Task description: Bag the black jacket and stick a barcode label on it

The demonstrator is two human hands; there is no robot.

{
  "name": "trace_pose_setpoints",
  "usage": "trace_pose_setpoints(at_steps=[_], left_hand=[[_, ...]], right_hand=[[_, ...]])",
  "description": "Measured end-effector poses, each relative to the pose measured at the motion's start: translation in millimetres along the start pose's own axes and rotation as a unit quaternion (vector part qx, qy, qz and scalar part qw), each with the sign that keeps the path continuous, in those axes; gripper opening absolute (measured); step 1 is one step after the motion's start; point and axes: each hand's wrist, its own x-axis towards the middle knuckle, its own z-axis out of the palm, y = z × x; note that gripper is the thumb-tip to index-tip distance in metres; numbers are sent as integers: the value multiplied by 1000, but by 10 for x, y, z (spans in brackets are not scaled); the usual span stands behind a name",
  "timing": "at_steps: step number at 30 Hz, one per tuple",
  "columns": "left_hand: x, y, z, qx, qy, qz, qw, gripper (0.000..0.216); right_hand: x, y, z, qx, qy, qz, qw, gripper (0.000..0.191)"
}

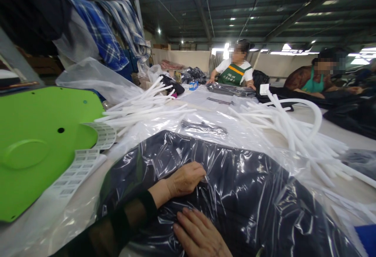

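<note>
A dark folded garment [235,206] lies inside a clear plastic bag [164,159] on the table before me. My left hand [186,178], in a black sleeve with sheer bands, is closed on a pinch of the bag's film near the middle. Just below and nearer to me, my right hand [202,233] lies flat on the bag with its fingers stretched out. The bag is wrinkled and shiny, and its near edge runs out of view.
A green board [44,131] and sticker sheets [79,171] lie at left. White foam tubes are piled at left [141,108] and right [293,131]. Another packed dark item [202,127] lies beyond. Two people [235,71] work across the table. Plaid cloth [96,29] hangs at left.
</note>
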Motion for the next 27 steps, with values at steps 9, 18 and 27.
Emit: trace_pose_setpoints(at_steps=[9, 18, 27], left_hand=[[277, 299, -24, -45, -10, -281, 959, 18], [408, 368, 11, -70, -8, -454, 888, 19], [503, 422, -56, -184, -88, -556, 806, 20]], right_hand=[[8, -8, -23, -19, -7, -6, 1000, 36], [47, -30, -35, -13, 29, 19, 999, 50], [87, 14, -138, -2, 19, 11, 1000, 52]])
